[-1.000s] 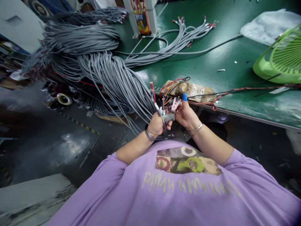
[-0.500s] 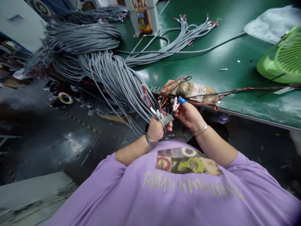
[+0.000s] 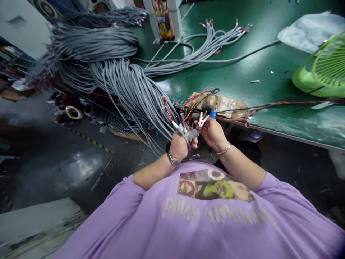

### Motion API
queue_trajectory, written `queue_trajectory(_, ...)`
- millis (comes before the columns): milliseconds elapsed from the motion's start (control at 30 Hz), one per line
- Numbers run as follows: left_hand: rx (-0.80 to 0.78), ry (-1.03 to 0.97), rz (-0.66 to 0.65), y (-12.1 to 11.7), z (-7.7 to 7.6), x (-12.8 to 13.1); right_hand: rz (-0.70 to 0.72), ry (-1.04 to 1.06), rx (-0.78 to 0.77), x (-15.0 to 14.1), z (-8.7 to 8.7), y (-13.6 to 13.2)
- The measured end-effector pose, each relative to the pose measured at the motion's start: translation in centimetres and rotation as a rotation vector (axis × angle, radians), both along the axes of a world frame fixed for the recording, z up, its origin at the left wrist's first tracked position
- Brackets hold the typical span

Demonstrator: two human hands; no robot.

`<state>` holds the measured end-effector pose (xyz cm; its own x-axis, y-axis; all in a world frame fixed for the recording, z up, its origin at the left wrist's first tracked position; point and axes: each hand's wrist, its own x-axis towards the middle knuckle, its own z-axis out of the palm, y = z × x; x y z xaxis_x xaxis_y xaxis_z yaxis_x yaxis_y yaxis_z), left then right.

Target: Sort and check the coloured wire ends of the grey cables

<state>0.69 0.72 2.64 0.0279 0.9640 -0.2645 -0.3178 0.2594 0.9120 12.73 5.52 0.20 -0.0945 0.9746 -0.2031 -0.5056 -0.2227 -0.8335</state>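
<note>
My left hand (image 3: 180, 146) is closed around the ends of several grey cables, its thumb covered with a grey wrap (image 3: 191, 135). Thin coloured wires (image 3: 185, 122) fan out of the cut ends above the fist. Close beside it, my right hand (image 3: 214, 133) pinches a small pale pink clip (image 3: 201, 120) with two arms. A blue finger cot (image 3: 212, 114) covers one fingertip of that hand. The clip's tip sits by the coloured wires; whether it grips one of them I cannot make out.
A thick hank of grey cables (image 3: 129, 82) hangs over the table edge on the left. On the green table (image 3: 264, 68) lie more cables (image 3: 188, 63), a taped brown block (image 3: 229, 105), a clear plastic bag (image 3: 309, 30) and a green fan (image 3: 320, 73). Red and black leads run rightward.
My right hand has moved slightly left and down, bringing the pink clip nearer the wires at my left hand. The clip has turned in the fingers. My left hand stays in place.
</note>
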Motion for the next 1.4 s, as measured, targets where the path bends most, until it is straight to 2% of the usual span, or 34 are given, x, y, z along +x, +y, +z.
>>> queue_trajectory(67, 0.003, -0.004, -0.003, 0.0, 0.0, -0.1, -0.022, 0.009, 0.022, 0.1, -0.2, -0.1)
queue_trajectory(267, -0.011, 0.017, -0.017, 0.3, -0.3, 0.2, 0.122, 0.130, -0.085, 0.3, -0.2, 0.3)
queue_trajectory(500, -0.032, 0.020, -0.029, 0.4, -0.9, 0.2, 0.055, 0.201, -0.100, 0.1, -0.1, 0.6)
queue_trajectory(733, -0.047, 0.048, -0.039, -0.6, -0.8, -0.5, 0.171, 0.206, -0.182, 1.1, -0.5, -0.3)
queue_trajectory(900, -0.034, 0.047, -0.023, -1.3, -0.8, -1.4, 0.373, 0.198, -0.139, 2.8, -1.7, -1.3)
queue_trajectory(1000, -0.029, 0.051, -0.041, -1.4, -1.0, -1.6, 0.435, 0.175, -0.084, 3.4, -2.0, -2.2)
queue_trajectory(1067, -0.021, 0.056, -0.073, -1.4, -1.2, -1.6, 0.422, 0.124, -0.042, 3.4, -1.7, -2.7)
queue_trajectory(1200, 0.005, 0.100, -0.156, -1.5, -1.7, -1.6, 0.310, -0.053, 0.087, 2.9, -0.3, -3.2)
queue_trajectory(1300, 0.011, 0.135, -0.202, -1.6, -1.9, -1.6, 0.342, -0.149, 0.155, 2.5, 0.8, -3.3)
queue_trajectory(1400, 0.014, 0.156, -0.217, -1.8, -2.0, -1.8, 0.383, -0.168, 0.149, 2.4, 1.3, -3.3)
